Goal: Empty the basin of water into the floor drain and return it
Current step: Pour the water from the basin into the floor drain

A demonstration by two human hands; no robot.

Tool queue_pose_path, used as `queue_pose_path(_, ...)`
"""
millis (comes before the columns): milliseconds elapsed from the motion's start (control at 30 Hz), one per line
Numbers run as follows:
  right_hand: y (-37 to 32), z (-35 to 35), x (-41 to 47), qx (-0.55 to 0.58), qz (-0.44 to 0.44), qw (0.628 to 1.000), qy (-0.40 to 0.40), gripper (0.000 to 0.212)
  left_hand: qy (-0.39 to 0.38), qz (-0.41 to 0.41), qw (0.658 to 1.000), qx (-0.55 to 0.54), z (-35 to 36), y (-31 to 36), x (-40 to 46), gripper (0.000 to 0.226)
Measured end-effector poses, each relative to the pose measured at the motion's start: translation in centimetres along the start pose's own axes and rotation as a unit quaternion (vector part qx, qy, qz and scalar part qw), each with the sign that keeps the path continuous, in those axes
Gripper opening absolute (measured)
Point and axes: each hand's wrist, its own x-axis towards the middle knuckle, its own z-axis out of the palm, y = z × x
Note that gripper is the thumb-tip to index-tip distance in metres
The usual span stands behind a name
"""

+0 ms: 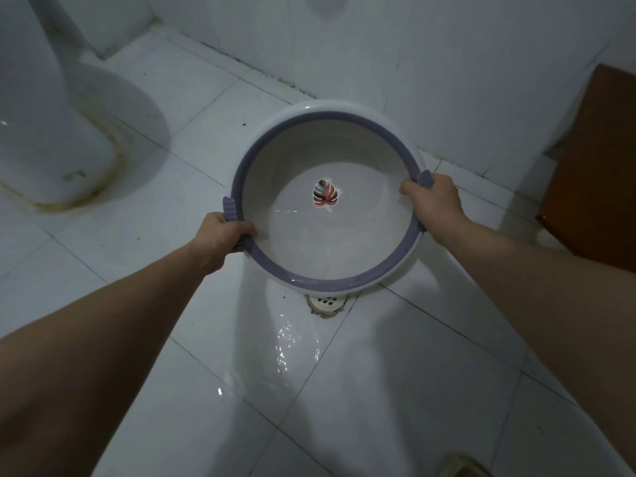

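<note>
A round white basin point(309, 118) with a purple rim and a leaf picture on its bottom is held above the tiled floor, tilted toward me. Water lies in its near, lower part. My left hand point(225, 232) grips the purple handle on the left side. My right hand point(435, 201) grips the handle on the right side. Just below the basin's near edge is the floor drain point(327, 303), a white grate partly hidden by the rim. A wet sheet of water point(285, 342) glistens on the tiles in front of the drain.
A white toilet base point(58, 132) with stained sealant stands at the left. White tiled walls run behind the basin. A brown wooden door or cabinet point(599, 166) is at the right edge. A slipper tip point(463, 466) shows at the bottom.
</note>
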Motion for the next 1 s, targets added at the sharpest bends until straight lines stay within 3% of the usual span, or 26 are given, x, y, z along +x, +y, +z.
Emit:
queue_pose_path(700, -0.44, -0.03, -0.38, -0.004, -0.014, 1.0, 0.017, 0.016, 0.003, 0.011, 1.0, -0.003, -0.08, -0.15, -0.03, 0.025)
queue_pose_path(1000, -0.32, -0.28, -0.21, 0.002, -0.012, 1.0, 0.021, 0.009, 0.002, 0.028, 1.0, -0.001, 0.13, -0.01, -0.18, 0.03)
